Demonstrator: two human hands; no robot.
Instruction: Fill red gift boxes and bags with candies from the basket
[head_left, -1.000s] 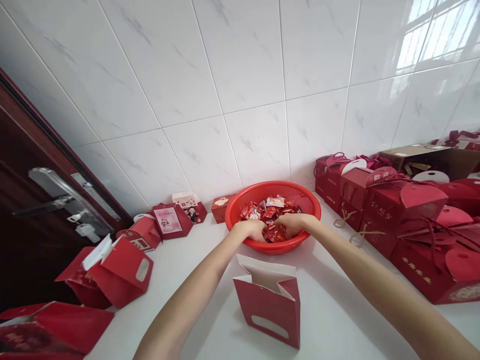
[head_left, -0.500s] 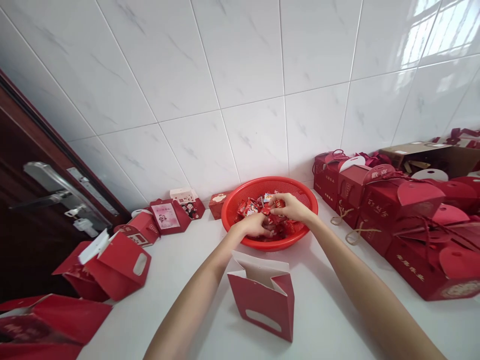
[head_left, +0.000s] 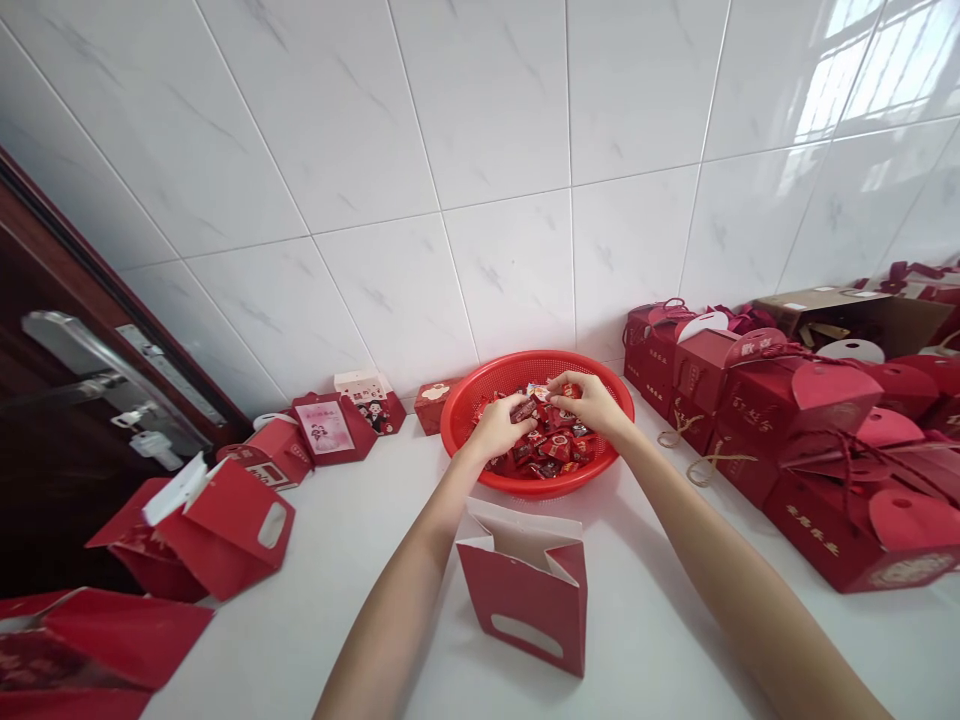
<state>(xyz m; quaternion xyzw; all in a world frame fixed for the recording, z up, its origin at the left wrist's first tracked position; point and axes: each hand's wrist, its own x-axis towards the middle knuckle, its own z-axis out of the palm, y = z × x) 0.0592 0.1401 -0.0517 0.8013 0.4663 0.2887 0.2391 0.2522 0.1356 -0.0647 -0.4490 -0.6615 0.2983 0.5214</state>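
A round red plastic basket (head_left: pixel 461 385) holds a heap of wrapped candies (head_left: pixel 556 447), mostly red. Over its left half, my left hand (head_left: pixel 501 428) has its fingers closed on a dark red wrapped candy (head_left: pixel 523 409). My right hand (head_left: pixel 592 404) reaches in from the right, thumb and fingertips pinched on a wrapped candy that they largely cover. In front of the basket, between my forearms, a red paper gift bag (head_left: pixel 521 610) stands upright with its top open and a pale oval on its front.
Several red gift boxes (head_left: pixel 757 420) with cords crowd the right side, with an open cardboard box (head_left: pixel 892 315) behind. More red bags and boxes (head_left: pixel 236 525) line the left, near a dark door with a metal handle (head_left: pixel 97 380). A tiled wall (head_left: pixel 510 270) backs the white tabletop (head_left: pixel 337 600).
My left hand has lifted from low in the candies and now has a dark red candy in its fingers. My right hand has shifted slightly right. The view has moved a little.
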